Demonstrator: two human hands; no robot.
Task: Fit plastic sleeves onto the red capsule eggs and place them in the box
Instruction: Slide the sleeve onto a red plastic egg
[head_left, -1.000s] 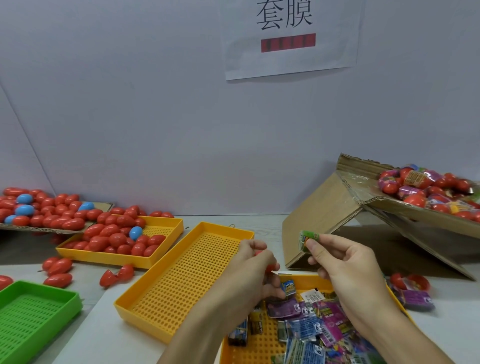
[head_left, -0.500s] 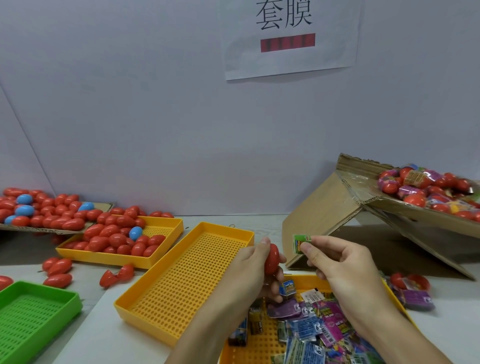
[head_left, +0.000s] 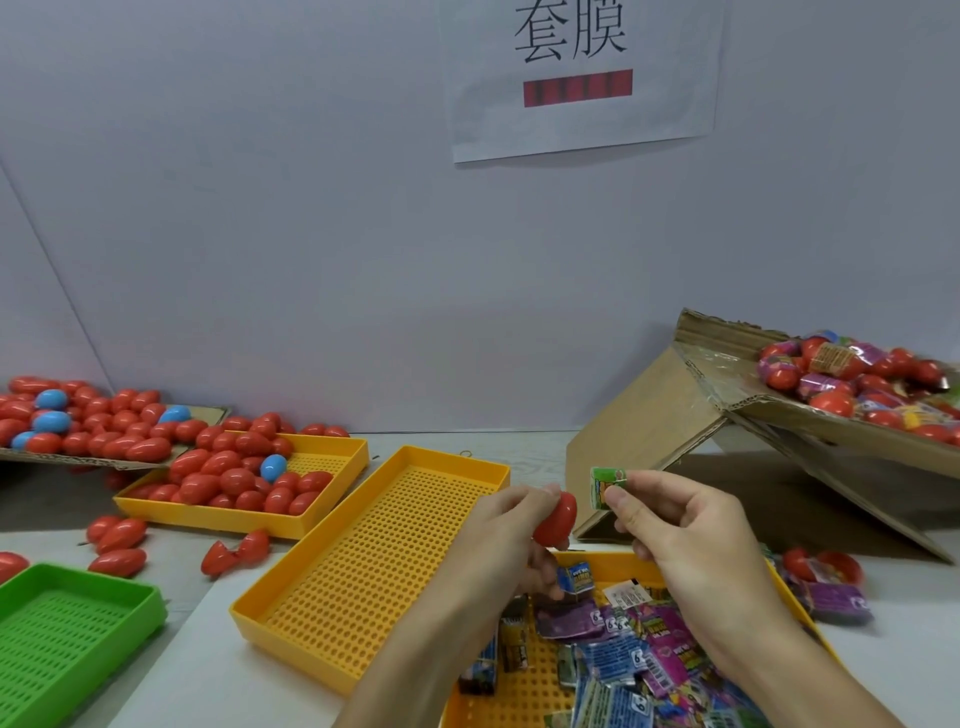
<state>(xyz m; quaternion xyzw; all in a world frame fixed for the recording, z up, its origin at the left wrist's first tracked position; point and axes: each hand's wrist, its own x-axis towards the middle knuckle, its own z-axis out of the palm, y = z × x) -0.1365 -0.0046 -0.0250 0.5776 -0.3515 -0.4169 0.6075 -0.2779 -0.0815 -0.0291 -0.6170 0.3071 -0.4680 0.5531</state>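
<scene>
plain pale grey-lavender wall (head_left: 311, 234) filled most of the frame, with a seam running diagonally at the far left. a white paper sign (head_left: 582, 78) hung top centre-right. light-coloured tabletop (head_left: 519, 447) ran along the bottom.

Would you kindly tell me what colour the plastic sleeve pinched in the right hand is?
Green, seen in the head view: the small plastic sleeve.

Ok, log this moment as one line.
left hand: holds red egg | right hand: pinches green sleeve | sleeve not yet on egg
</scene>
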